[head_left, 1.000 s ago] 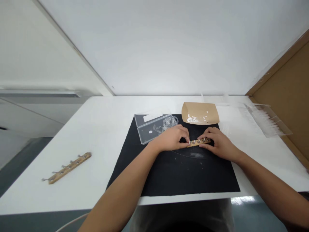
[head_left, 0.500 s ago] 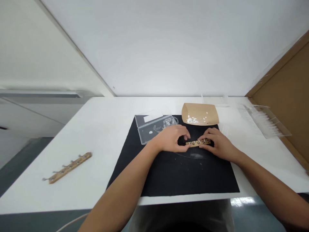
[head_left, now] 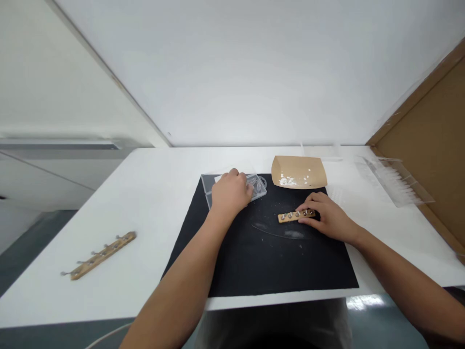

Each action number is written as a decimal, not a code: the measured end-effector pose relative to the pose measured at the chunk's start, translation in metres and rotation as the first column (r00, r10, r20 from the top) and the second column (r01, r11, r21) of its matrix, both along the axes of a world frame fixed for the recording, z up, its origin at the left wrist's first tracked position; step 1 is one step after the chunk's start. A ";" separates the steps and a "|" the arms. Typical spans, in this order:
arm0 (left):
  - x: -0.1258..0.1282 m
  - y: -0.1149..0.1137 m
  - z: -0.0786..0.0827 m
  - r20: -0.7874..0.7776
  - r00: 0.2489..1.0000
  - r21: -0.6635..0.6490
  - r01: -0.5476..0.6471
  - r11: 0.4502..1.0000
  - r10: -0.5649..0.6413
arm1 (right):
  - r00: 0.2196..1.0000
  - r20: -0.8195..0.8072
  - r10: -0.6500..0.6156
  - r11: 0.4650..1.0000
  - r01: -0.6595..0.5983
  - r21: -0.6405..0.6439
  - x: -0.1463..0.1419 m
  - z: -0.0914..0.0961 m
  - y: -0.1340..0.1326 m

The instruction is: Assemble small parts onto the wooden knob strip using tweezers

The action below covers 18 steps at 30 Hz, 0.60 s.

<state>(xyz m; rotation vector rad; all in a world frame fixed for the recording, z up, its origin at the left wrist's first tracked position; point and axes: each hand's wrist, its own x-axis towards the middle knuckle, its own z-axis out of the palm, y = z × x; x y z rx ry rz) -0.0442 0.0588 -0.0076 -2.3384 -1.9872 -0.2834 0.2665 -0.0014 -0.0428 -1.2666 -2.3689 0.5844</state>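
My right hand (head_left: pixel 329 215) grips the right end of a short wooden strip (head_left: pixel 288 216), thumb on the near side and fingers on the far side. A row of small round metal fittings runs along the strip's top, and its left end is free on the black mat (head_left: pixel 276 266). Over a clear plastic box (head_left: pixel 258 193) is my left hand (head_left: pixel 230 191), its fingers curled down and their tips hidden. Small clear pieces lie in the box beside that hand. Whatever the left fingers pinch cannot be made out.
A brown paper tray (head_left: pixel 301 169) with small white bits stands behind the mat. On the table's left lies another wooden strip (head_left: pixel 101 257) with metal pegs. Clear plastic trays (head_left: pixel 399 182) lie at the right, near a brown panel (head_left: pixel 428 131). White dust marks the mat.
My left hand has let go of the wooden strip's left end and moved left to the clear box. My right hand keeps its grip on the strip.
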 end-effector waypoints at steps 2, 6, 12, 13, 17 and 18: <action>-0.001 0.001 -0.004 0.016 0.999 -0.040 0.047 0.998 -0.047 | 1.000 -0.001 -0.004 1.000 0.004 0.001 0.000 0.000 0.000; 0.002 0.003 -0.011 0.060 0.998 -0.098 0.038 0.994 -0.032 | 1.000 0.003 -0.001 1.000 0.001 0.002 0.000 0.001 -0.001; 0.005 0.005 -0.008 0.050 0.999 -0.178 0.005 0.984 0.004 | 1.000 0.001 0.002 1.000 -0.002 0.003 0.001 -0.001 0.000; 0.004 0.005 -0.008 0.055 0.998 -0.186 0.006 0.983 0.004 | 1.000 0.003 0.002 1.000 -0.002 0.002 0.001 -0.001 0.000; 0.003 0.008 -0.008 0.080 0.997 -0.179 0.006 0.984 0.009 | 1.000 0.009 0.004 1.000 -0.004 0.002 0.001 0.000 0.000; 0.003 0.008 -0.009 0.078 0.997 -0.168 -0.004 0.986 0.018 | 1.000 0.010 0.005 1.000 -0.005 0.003 0.001 0.000 0.000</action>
